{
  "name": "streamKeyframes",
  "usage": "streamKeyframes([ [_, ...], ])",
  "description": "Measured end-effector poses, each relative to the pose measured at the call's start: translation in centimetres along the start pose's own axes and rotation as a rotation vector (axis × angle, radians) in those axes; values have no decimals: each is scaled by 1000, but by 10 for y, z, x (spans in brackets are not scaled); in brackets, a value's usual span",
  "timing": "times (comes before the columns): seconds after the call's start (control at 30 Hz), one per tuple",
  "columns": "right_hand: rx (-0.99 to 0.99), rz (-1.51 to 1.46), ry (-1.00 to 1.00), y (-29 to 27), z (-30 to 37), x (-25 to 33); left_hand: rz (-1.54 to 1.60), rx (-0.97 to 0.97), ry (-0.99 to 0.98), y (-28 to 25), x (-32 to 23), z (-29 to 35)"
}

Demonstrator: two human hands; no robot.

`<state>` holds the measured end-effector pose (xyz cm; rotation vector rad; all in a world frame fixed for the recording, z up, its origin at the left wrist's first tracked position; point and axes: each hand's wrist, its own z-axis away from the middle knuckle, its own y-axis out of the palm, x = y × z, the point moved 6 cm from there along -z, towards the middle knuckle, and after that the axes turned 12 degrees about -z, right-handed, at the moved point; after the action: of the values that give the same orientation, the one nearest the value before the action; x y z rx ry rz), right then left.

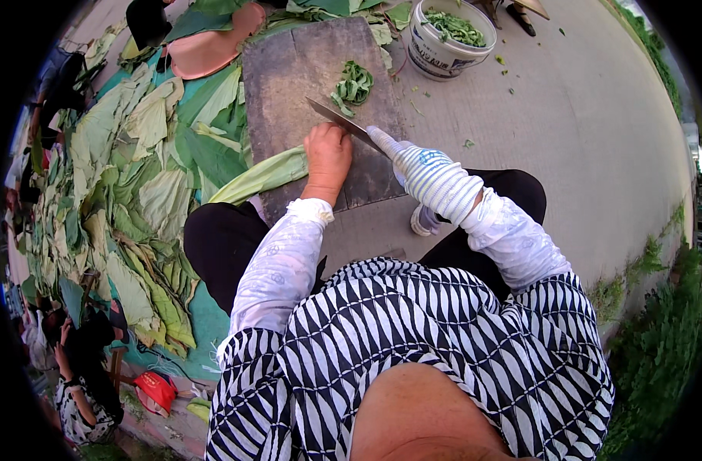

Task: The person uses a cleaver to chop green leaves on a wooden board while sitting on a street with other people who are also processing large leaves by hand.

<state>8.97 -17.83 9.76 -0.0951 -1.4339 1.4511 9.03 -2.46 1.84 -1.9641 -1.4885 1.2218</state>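
Observation:
My bare left hand [328, 156] is closed round one end of a long roll of pale green leaves [260, 177] and presses it onto a worn wooden board [289, 92]. The roll's other end runs off the board's left edge. In a white striped knit glove, my right hand [424, 165] grips a broad knife [343, 123]; its handle is hidden in the glove. The blade lies close beside my left fingers. Just beyond the blade sits a small heap of cut green strips [353, 84] on the board.
A white bucket [435, 58] of shredded leaves stands at the far right of the board. Large leaves [147, 146] spread over a green sheet [205, 326] on the left, with a pink basin [205, 54] behind. Other people [86, 399] are at the left rim.

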Motion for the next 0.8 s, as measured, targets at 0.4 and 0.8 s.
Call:
streamKeyframes([
  [0.4,-99,-54,-173,7,-61,12,-50,48,-8,-2,-1,-2],
  [0.8,-109,-166,25,3,-53,7,42,102,-62,-6,17,-1],
])
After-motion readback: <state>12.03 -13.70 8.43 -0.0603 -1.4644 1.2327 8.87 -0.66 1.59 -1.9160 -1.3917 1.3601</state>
